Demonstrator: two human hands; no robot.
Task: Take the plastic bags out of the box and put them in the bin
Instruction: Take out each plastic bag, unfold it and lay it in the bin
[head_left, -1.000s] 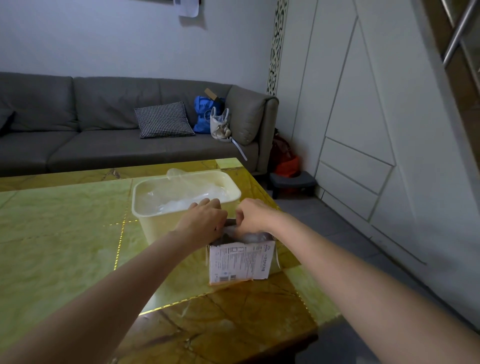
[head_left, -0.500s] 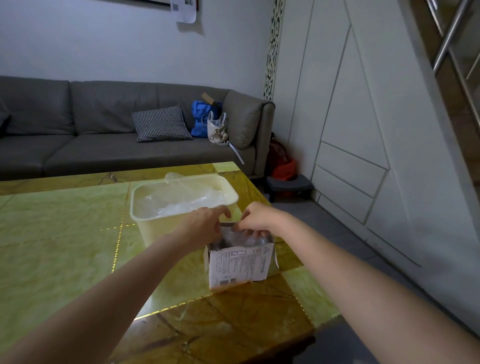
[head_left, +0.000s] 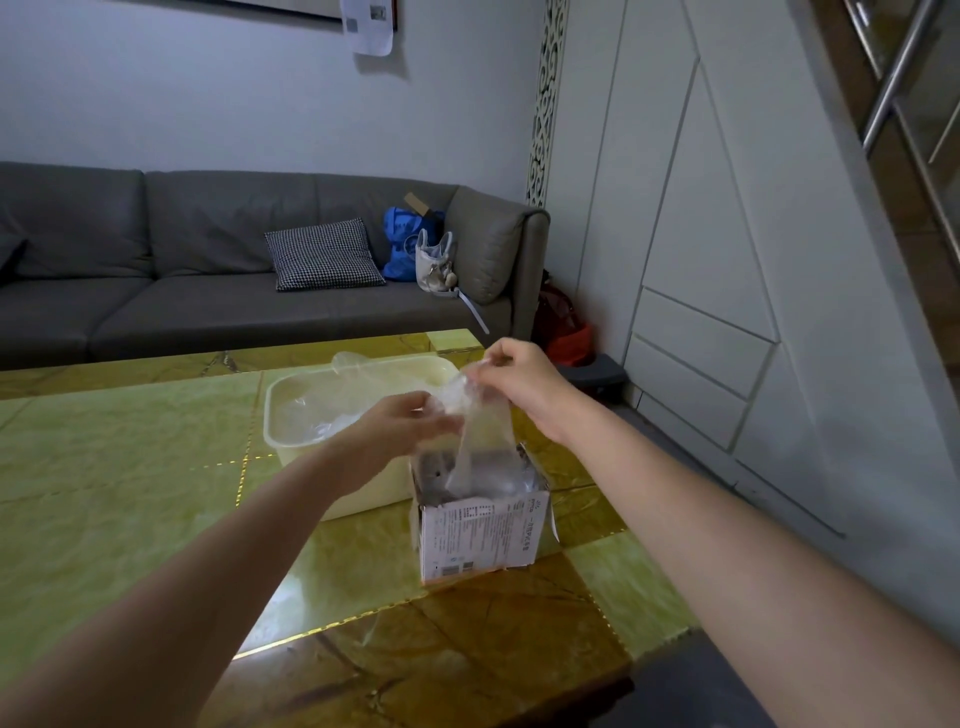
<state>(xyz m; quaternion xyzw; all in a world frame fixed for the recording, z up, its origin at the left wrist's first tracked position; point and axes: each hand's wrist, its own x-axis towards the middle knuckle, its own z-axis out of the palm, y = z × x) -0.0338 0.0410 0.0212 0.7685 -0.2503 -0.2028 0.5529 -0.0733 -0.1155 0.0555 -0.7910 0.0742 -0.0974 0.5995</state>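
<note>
1. Head view: your left hand (head_left: 402, 423) and right hand (head_left: 522, 382) both pinch one clear plastic bag (head_left: 480, 431) above the box (head_left: 480, 535).
2. Bin (head_left: 291, 415) sits at the box's ten o'clock on the desk (head_left: 130, 467).

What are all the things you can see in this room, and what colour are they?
plastic bag: one, clear, held above the box, its lower end still inside
box: one, white card with print, on the table near its right edge
bin: one, cream, on the table behind the box, clear plastic bags already in it
table: one, shiny green and brown
sofa: one, grey, against the far wall
cushion: one, black and white check, on the sofa
blue bag: one, at the sofa's right end
pale handbag: one, beside the blue bag
paper: one, white, on the wall
stool: one, dark, on the floor, something red behind it
hands: two, left hand and right hand both pinch the plastic bag
</note>
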